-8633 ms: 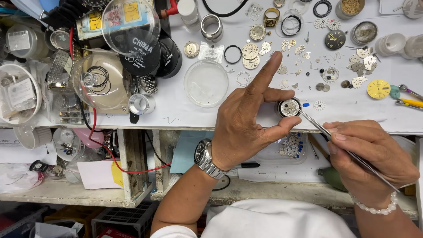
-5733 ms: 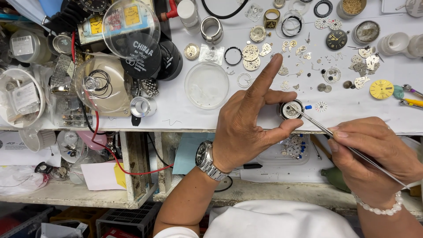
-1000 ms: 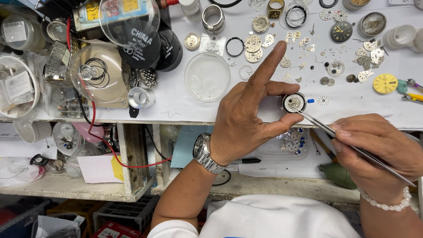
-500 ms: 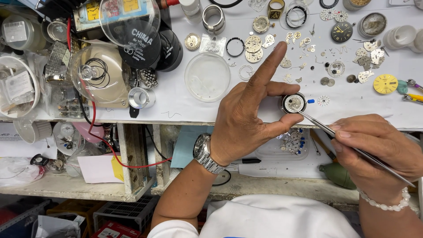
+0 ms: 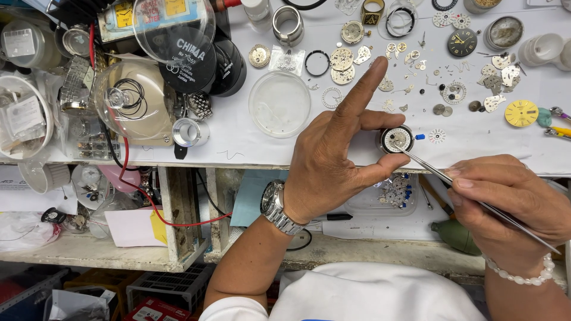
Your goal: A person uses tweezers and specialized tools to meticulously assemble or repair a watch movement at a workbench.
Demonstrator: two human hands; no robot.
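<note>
Two hands at the near edge of the white bench (image 5: 250, 148). Left hand (image 5: 339, 166) pinches a small round watch movement (image 5: 397, 139) between thumb and middle finger; index finger stretched straight, pointing far and a little right, over the scattered parts. Movement sits just inside the bench's near edge, face up, a small blue crown (image 5: 420, 137) sticking out to its right.

Right hand (image 5: 511, 202) closed round slim steel tweezers (image 5: 470, 193), held pen-fashion. Long axis runs from near right up to far left; tips rest on the movement's right side. Whether the tips grip anything is too small to tell.

Room: a bare strip of bench left of the movement, between it and a clear round dish (image 5: 279, 104). Far of it, crowded: loose gears, plates, a black dial (image 5: 461, 42), a yellow dial (image 5: 521, 113) to the right. Far left is packed with a glass dome (image 5: 134, 107), jars and black discs. Below the edge, an open shelf with a clear tray of small parts (image 5: 389, 193) directly under the hands, and a green blower bulb (image 5: 457, 235) near the right wrist.
</note>
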